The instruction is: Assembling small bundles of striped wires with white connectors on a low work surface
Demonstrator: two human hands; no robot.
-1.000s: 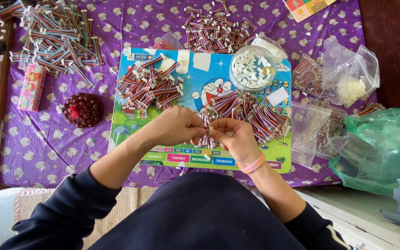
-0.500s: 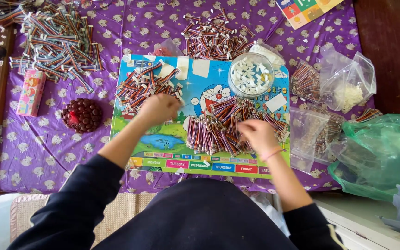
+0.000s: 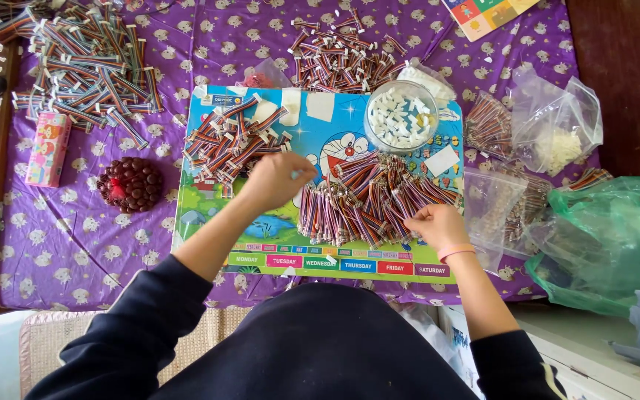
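My left hand (image 3: 274, 179) hovers over the colourful cartoon board (image 3: 320, 137), between a heap of flat rainbow ribbon cables (image 3: 225, 146) and a fanned pile of striped cables (image 3: 368, 198). Its fingers are curled, with a small white piece (image 3: 295, 175) pinched at the tips. My right hand (image 3: 436, 224), a pink band on its wrist, rests at the lower right edge of the striped pile. Its fingertips are pinched together against the cables, and whether they grip one is hidden. A glass bowl (image 3: 370, 137) of white connectors stands on the board's upper right.
More cable heaps lie at the top left (image 3: 90, 67) and top middle (image 3: 338, 59) of the purple cloth (image 3: 75, 244). A pink box (image 3: 47, 148) and a brown beaded round (image 3: 131, 184) lie to the left. Clear plastic bags (image 3: 557, 126) and a green bag (image 3: 609, 237) lie to the right.
One second ago both hands held a cable together near the board's front. They parted: the left reached to the ribbon heap and came back toward the middle; the right went to the striped pile.
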